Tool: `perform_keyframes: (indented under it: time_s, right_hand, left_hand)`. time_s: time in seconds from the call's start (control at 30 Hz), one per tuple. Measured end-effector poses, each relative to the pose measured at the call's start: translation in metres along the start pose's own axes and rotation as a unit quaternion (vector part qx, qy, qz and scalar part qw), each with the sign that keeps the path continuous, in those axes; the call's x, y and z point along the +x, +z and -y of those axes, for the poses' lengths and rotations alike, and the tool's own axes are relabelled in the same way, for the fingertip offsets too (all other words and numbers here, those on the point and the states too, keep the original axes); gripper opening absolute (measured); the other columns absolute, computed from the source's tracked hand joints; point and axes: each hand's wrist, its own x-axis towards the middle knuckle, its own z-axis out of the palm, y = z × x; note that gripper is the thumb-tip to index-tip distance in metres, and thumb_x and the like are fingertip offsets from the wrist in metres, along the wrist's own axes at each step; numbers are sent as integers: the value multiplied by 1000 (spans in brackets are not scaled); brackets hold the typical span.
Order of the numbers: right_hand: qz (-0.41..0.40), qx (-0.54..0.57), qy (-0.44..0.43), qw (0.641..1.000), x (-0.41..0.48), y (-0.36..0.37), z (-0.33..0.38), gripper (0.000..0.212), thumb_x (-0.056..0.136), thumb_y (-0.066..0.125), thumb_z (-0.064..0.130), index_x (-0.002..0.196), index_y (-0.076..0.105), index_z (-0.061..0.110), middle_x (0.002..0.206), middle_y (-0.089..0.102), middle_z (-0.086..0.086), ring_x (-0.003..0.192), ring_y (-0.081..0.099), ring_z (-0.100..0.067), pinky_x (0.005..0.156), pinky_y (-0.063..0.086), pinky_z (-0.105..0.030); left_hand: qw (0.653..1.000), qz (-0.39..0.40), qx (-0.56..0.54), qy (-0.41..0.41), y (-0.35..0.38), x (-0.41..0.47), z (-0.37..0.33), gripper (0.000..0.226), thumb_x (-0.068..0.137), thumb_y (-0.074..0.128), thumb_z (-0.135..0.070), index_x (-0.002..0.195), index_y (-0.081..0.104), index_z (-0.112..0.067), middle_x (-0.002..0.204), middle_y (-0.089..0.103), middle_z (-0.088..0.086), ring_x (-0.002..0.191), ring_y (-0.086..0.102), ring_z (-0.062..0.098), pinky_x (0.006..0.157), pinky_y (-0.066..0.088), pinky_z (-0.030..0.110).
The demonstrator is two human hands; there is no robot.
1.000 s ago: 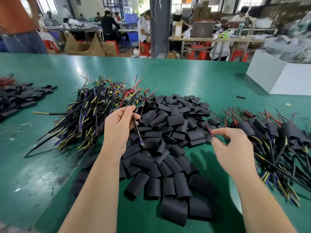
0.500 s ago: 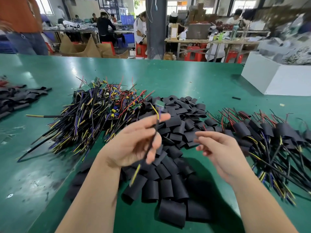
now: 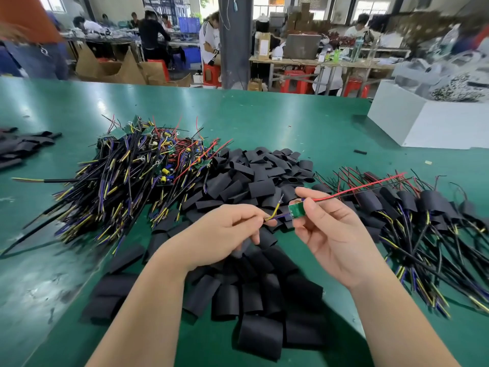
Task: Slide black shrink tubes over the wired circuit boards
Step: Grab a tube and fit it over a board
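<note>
Green bench top (image 3: 264, 120), with a busy workshop and other workers at tables behind it. Three heaps lie on it: bare wired boards (image 3: 137, 165) at left, loose black shrink tubes (image 3: 254, 178) in the middle and spilling toward the viewer, and sleeved assemblies (image 3: 423, 207) at right.

One circuit board (image 3: 297, 210) is held in the air over the tube heap, between both hands.
- Right hand (image 3: 336, 234): thumb and forefinger pinch the board at its right end. The red and black leads (image 3: 365, 187) run out past the fingers to the right.
- Left hand (image 3: 222, 234): fingertips pinch the yellow and purple leads (image 3: 275, 211) just left of the board.
- No tube is visible in either hand.

Step in hand (judgement): the board is picked and straightened, and the tube has not been fetched yet.

Notes for doing it well:
- Keep the right-hand pinch on the board so it stays level. Let the left hand release the leads and take a tube from the near part of the heap, where single pieces lie apart.
- The tubes lie flattened, so squeeze one at its edges to open the mouth before threading.
- Gather one pair of leads into a single bundle and feed that in first. A stray end, like the bent yellow tip, is likely to catch on the rim.
- Draw the tube along until it covers the board, then shift the pinch off the board to let it pass.
</note>
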Motion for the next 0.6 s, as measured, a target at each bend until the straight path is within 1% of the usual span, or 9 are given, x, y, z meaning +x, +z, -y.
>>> perform_keyframes:
  time_s: [0.07, 0.13, 0.17, 0.27, 0.33, 0.43, 0.47, 0.53, 0.6]
  right_hand:
    - [25, -11, 4, 1000, -1, 2, -1, 21, 72, 67, 16, 89, 79, 19, 75, 71, -1, 62, 67, -11, 58, 51, -17]
    - [46, -14, 5, 999, -2, 4, -2, 26, 68, 71, 21, 93, 78, 17, 79, 72, -5, 68, 69, -13, 60, 52, -18]
    - [47, -18, 3, 999, -2, 5, -2, 27, 68, 71, 23, 94, 78, 17, 82, 73, -6, 71, 70, -15, 61, 53, -18]
    - [13, -45, -18, 999, 1, 5, -5, 22, 73, 66, 23, 90, 79, 16, 94, 74, -3, 76, 66, -15, 62, 52, -19]
    - [-8, -58, -47, 997, 3, 3, -8, 25, 71, 68, 18, 93, 78, 16, 89, 73, -1, 74, 63, -14, 64, 52, -21]
    - [-19, -103, -79, 991, 4, -2, -10, 37, 66, 72, 14, 103, 73, 17, 83, 71, -7, 72, 62, -18, 67, 51, -24]
    - [-21, -121, -84, 989, 5, -3, -11, 37, 65, 72, 13, 103, 71, 16, 84, 72, -8, 73, 64, -18, 67, 52, -24]
    - [-14, -130, -80, 988, 5, -5, -12, 36, 65, 72, 9, 100, 70, 14, 87, 74, -10, 74, 67, -17, 67, 53, -23]
    - [5, -150, -55, 987, 5, -6, -10, 41, 63, 74, 8, 103, 69, 15, 90, 75, -8, 78, 69, -15, 68, 54, -21]
  left_hand:
    - [996, -56, 42, 52, 1, 3, -1, 28, 97, 45, -39, 81, 68, -40, 64, 59, -6, 55, 47, 25, 53, 39, 37]
    - [988, -106, 53, 95, 5, 5, -1, 23, 92, 50, -40, 80, 66, -52, 67, 63, -10, 64, 57, 31, 62, 46, 43]
    - [984, -128, 58, 107, 6, 6, -1, 19, 89, 53, -39, 86, 68, -51, 71, 65, -11, 67, 61, 28, 65, 48, 41]
    - [972, -177, 97, 124, 10, 8, 3, 22, 85, 59, -36, 99, 75, -34, 76, 66, -13, 73, 61, 9, 69, 49, 32]
    - [968, -188, 118, 115, 11, 8, 4, 23, 84, 59, -36, 99, 75, -31, 78, 68, -14, 75, 62, 7, 70, 52, 34]
    - [968, -187, 139, 96, 11, 7, 6, 19, 86, 60, -34, 96, 75, -29, 83, 72, -15, 77, 66, 12, 73, 54, 42]
    - [969, -181, 141, 91, 11, 7, 7, 16, 88, 61, -31, 95, 75, -28, 84, 72, -17, 77, 67, 11, 74, 54, 40]
    - [972, -163, 149, 82, 10, 8, 7, 12, 89, 65, -26, 91, 76, -28, 81, 70, -23, 77, 66, 2, 75, 52, 30]
    - [971, -157, 168, 72, 8, 9, 9, 12, 89, 65, -24, 86, 76, -29, 76, 68, -28, 74, 63, -3, 70, 49, 19]
